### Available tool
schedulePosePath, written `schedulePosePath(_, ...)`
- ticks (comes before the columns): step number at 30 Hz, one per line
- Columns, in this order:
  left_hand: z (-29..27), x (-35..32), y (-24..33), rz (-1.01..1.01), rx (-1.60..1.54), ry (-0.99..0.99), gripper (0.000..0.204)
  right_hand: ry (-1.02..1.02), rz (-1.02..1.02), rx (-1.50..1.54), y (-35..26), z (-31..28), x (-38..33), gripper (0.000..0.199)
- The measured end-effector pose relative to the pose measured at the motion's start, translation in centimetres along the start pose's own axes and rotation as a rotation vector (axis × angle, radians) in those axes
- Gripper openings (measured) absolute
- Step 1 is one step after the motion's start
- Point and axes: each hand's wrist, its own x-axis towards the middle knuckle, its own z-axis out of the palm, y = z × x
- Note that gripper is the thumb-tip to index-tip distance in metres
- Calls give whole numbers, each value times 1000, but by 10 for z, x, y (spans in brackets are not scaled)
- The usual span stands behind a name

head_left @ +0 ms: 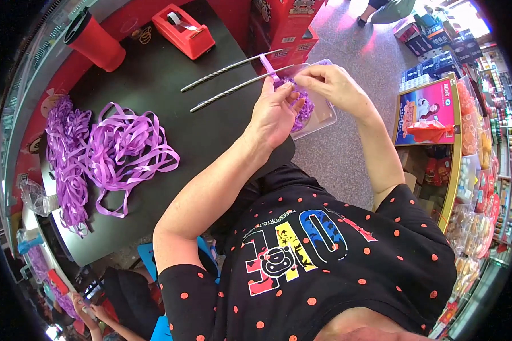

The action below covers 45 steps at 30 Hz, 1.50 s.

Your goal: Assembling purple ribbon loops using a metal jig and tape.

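Observation:
Two twisted metal rods, the upper rod [222, 72] and the lower rod [233, 91], run side by side above the dark table. A purple ribbon [267, 64] spans them near their right ends. My left hand [276, 111] is closed at the lower rod, thumb and fingers pinching the ribbon. Just right of it, my right hand [333, 88] has its thumb and forefinger pinched together; what lies between those fingertips is too small to tell. Beneath both hands is a clear plastic box [327, 120] holding small purple ribbon pieces [306, 111], partly hidden by my left fingers.
On the black table [170, 74] lie a loose heap of purple ribbon [128, 145] and a denser bundle [68, 159]. A red tape dispenser [183, 31] and a red cup [95, 42] stand at the back. Another person's hands [94, 315] show at lower left. Shop shelves [478, 170] line the right.

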Motion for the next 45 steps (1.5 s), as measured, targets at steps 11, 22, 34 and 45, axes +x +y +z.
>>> schedulePosePath(11,6,-3,3,-51,-35,27,46,-50,-69,205,-4,-13,13,15)
schedulePosePath(22,8,-6,6,-94,-59,43,79,-626,-120,-59,-2,-19,117,25)
schedulePosePath(34,11,-6,8,-102,-58,78,84,-582,-100,-322,1,-14,124,27)
schedulePosePath(45,10,-7,7,-103,-70,74,80,-525,-98,-416,-6,-10,123,27)
